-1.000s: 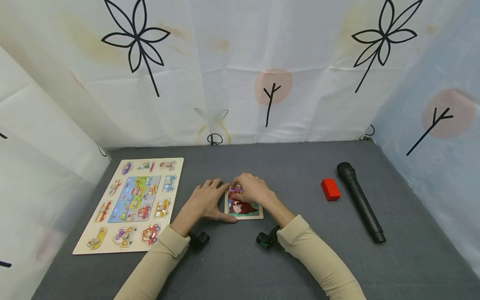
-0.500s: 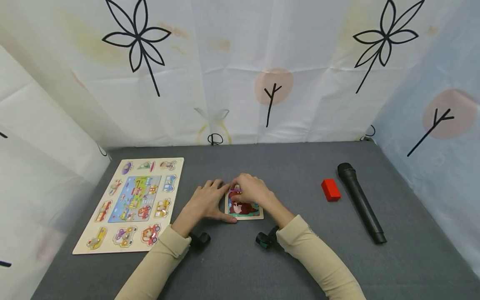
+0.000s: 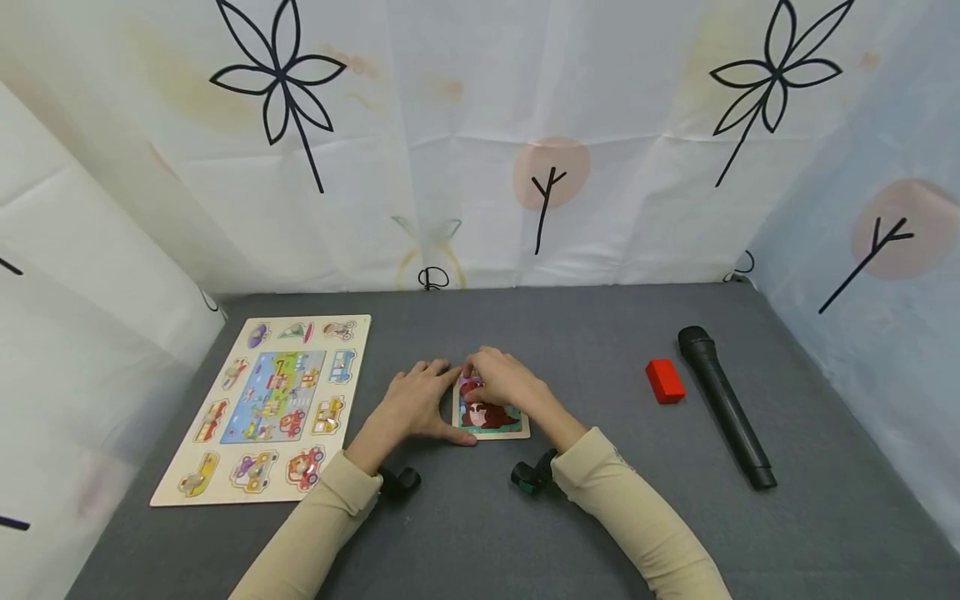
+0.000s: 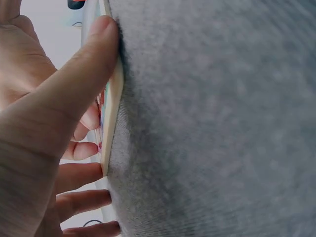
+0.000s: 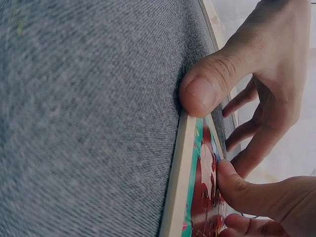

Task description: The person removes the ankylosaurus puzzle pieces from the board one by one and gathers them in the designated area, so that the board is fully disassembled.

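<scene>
A small wooden-framed jigsaw puzzle (image 3: 491, 419), with a dark red figure on a green ground, lies flat on the grey table. My left hand (image 3: 415, 408) steadies it: the thumb (image 4: 94, 54) lies along the near edge, and the straight fingers reach the left side. Over the puzzle's far part, my right hand (image 3: 504, 385) has its thumb and curled fingers on a puzzle piece. In the right wrist view the right thumb (image 5: 234, 185) touches the picture surface. The piece under these fingertips is mostly hidden by the hand.
A big wooden peg puzzle board (image 3: 352, 342) with vehicle pieces lies to the left, its near right corner under the left sleeve. A red block (image 3: 665, 381) and a black microphone (image 3: 727, 408) lie on the right. Patterned white cloth (image 3: 465, 100) closes off the back and sides.
Both hands stay on the small puzzle with hardly any visible movement. The whole head view has shifted slightly.
</scene>
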Motion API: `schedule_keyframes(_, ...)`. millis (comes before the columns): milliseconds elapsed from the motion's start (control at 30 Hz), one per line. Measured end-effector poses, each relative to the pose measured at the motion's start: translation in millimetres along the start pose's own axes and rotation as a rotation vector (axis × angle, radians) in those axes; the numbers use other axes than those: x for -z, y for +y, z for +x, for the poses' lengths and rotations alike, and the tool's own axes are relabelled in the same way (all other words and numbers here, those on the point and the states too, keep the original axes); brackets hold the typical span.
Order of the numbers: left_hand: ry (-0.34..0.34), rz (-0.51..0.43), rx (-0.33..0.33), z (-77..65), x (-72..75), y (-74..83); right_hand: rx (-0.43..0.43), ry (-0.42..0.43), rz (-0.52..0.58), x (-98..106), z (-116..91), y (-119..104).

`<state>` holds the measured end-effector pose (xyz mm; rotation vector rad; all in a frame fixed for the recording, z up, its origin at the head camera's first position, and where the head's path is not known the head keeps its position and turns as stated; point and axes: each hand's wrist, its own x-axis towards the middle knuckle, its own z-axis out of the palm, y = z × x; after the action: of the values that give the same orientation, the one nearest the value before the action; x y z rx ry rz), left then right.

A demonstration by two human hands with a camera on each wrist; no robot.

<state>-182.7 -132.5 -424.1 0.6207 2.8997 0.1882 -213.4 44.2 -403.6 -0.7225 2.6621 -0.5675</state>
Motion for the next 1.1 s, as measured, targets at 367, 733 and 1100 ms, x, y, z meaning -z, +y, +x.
schedule_keyframes(367, -0.009, 0.001, 0.01, 0.0, 0.7, 1.0, 0.004, 0.006, 0.009, -1.5, -0.5, 2.5)
schedule_keyframes(733, 0.002, 0.021, 0.001, 0.4, -0.4, 1.1, 0.038, 0.053, 0.068, -4.3, -1.6, 4.4)
schedule_keyframes(1100, 0.018, 0.026, 0.001, 0.9, -1.6, 1.3, 0.064, 0.058, 0.062, -4.7, -3.1, 7.5)
